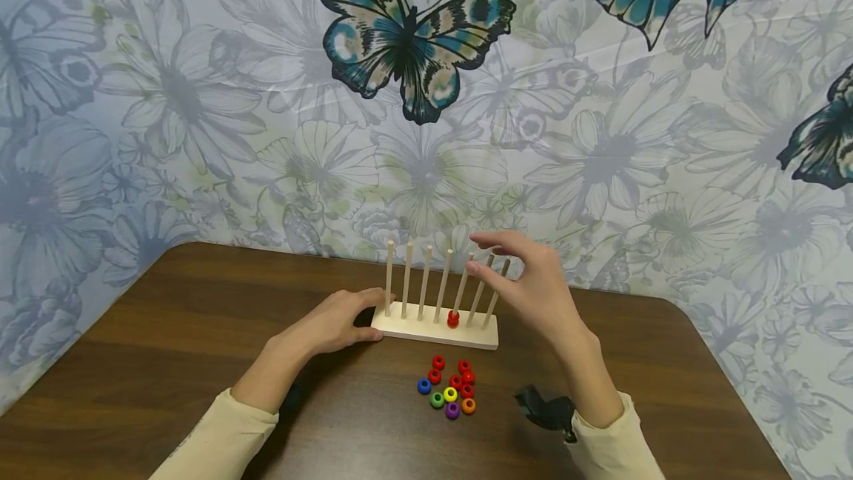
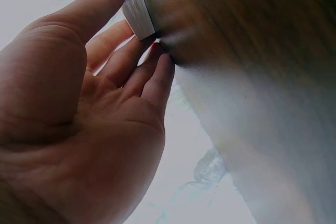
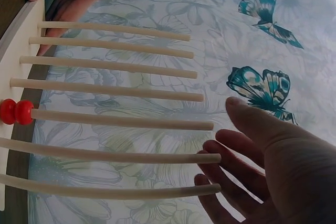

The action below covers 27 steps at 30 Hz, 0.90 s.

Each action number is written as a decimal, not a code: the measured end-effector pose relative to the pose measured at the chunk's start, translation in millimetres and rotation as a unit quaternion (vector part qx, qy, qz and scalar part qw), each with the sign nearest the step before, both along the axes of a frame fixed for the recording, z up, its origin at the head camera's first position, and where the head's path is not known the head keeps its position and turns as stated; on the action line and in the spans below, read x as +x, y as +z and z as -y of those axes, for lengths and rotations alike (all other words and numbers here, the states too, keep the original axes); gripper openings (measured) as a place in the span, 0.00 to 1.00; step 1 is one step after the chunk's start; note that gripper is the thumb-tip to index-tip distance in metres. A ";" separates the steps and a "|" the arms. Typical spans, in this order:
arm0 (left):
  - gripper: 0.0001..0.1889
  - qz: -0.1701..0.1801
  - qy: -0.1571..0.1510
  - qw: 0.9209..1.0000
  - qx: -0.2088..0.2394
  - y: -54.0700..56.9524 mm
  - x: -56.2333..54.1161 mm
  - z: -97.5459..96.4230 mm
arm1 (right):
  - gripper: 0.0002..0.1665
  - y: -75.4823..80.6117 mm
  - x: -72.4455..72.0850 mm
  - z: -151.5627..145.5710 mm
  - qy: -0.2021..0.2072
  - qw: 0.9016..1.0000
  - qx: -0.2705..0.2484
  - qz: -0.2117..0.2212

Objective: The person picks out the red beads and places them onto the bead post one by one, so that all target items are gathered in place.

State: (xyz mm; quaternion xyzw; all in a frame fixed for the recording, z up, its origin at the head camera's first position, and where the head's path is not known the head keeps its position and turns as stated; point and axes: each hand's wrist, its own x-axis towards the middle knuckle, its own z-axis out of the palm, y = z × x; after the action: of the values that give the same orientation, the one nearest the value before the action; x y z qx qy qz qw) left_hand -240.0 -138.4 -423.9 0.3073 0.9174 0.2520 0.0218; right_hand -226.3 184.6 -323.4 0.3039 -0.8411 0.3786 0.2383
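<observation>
A pale wooden peg stand [image 1: 433, 330] with several upright pegs sits on the table. Its left end is gripped by my left hand [image 1: 336, 323], thumb at the front and fingers behind; the left wrist view shows the base's end [image 2: 138, 18] between them. Two red beads [image 3: 17, 112] are threaded at the bottom of the third peg from the right. Near the tops of the right-hand pegs, my right hand [image 1: 529, 280] is raised with thumb and fingers apart. Nothing shows between them in the right wrist view, where the fingertips overlap the peg ends.
In front of the stand lies a loose group of beads: several red ones [image 1: 456, 381], plus blue [image 1: 424, 386], green [image 1: 437, 400], yellow [image 1: 450, 394], purple [image 1: 452, 410] and orange [image 1: 469, 406]. A black strap-like piece [image 1: 546, 410] is at the right wrist. Behind the table [image 1: 200, 302] hangs butterfly-patterned cloth [image 1: 426, 169].
</observation>
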 end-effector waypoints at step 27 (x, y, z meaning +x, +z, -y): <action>0.29 -0.001 0.006 1.000 -0.010 -0.8 -0.2 -1.0 | 0.20 -36.0 25.0 -81.7 -0.086 0.996 -0.003 -0.002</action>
State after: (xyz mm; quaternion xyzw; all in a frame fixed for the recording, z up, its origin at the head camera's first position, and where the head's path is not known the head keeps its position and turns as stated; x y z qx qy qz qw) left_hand -240.2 -137.4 -424.7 0.3013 0.9218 0.2430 0.0224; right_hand -201.3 266.3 -359.4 0.2307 -0.8625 0.3584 0.2728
